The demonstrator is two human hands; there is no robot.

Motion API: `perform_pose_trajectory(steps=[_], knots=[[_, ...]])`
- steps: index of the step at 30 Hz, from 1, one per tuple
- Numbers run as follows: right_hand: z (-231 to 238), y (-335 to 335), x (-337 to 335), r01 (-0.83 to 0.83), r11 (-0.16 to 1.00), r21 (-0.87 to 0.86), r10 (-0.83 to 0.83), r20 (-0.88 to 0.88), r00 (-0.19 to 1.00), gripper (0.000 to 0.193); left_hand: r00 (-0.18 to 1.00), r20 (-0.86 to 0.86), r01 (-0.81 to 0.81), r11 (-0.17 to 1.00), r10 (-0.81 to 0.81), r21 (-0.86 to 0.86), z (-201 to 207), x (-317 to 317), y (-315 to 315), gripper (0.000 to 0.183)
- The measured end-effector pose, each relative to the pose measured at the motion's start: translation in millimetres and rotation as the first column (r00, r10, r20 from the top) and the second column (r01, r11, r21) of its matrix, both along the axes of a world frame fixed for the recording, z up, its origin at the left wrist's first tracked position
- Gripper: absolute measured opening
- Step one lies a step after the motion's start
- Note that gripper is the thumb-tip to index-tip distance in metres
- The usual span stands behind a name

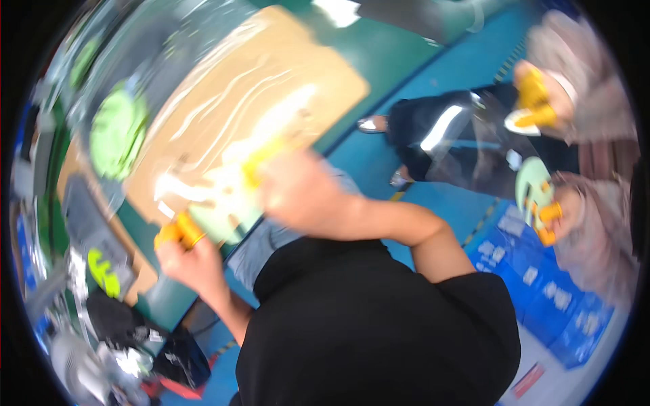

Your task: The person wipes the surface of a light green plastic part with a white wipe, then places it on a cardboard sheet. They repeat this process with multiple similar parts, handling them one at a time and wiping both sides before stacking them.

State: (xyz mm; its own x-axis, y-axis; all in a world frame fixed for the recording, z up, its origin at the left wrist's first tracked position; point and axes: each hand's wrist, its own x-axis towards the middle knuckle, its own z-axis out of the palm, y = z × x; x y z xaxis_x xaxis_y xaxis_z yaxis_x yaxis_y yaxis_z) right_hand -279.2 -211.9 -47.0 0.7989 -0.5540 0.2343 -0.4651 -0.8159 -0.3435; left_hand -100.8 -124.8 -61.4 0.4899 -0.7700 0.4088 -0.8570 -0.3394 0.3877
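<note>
My left hand point(186, 254), its fingertips in yellow finger covers, is curled closed at the edge of a flat pale green piece point(220, 220) and appears to grip it. The piece has darker openings or marks, too blurred to make out. My right hand point(301, 189) is above and to the right of it, also with yellow on the fingers. Motion smears that hand, so its grip cannot be told. Bright glare and clear plastic film point(230, 101) lie over the tan board point(332, 74) beyond my hands.
Bright green pieces point(118, 132) in clear plastic lie left of the board. A grey piece with a lime patch point(101, 264) is farther left. At right, another person's hands point(558, 95), in yellow finger covers, hold a pale green piece point(535, 186) and clear plastic. Blue boxes point(542, 284) stand below.
</note>
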Motion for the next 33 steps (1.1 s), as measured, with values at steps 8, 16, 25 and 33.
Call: perform_pose_trajectory(steps=[8, 16, 25, 33], knots=[[-7.1, -23.6, -31.6, 0.322, 0.939, -0.124, -0.306, 0.132, 0.943, 0.021, 0.998, -0.056, -0.009, 1.0, 0.011, 0.027, -5.7, 1.8, 5.0, 0.007], [-11.4, 16.0, 0.3, 0.138, 0.986, -0.093, -0.101, 0.326, 0.94, 0.009, 0.999, -0.049, -0.007, 0.999, 0.009, 0.034, -8.8, 5.8, 6.5, 0.014], [-5.9, -12.1, -47.6, 0.346, 0.922, -0.176, -0.309, 0.207, 0.928, 0.017, 0.998, -0.053, -0.026, 1.0, 0.026, 0.01, -5.7, 1.5, 6.5, 0.016], [-13.8, 27.2, -7.8, 0.02, 1.0, -0.021, -0.013, 0.289, 0.957, 0.029, 1.0, -0.017, 0.007, 0.998, -0.008, -0.063, -1.3, -4.1, -0.6, 0.012]])
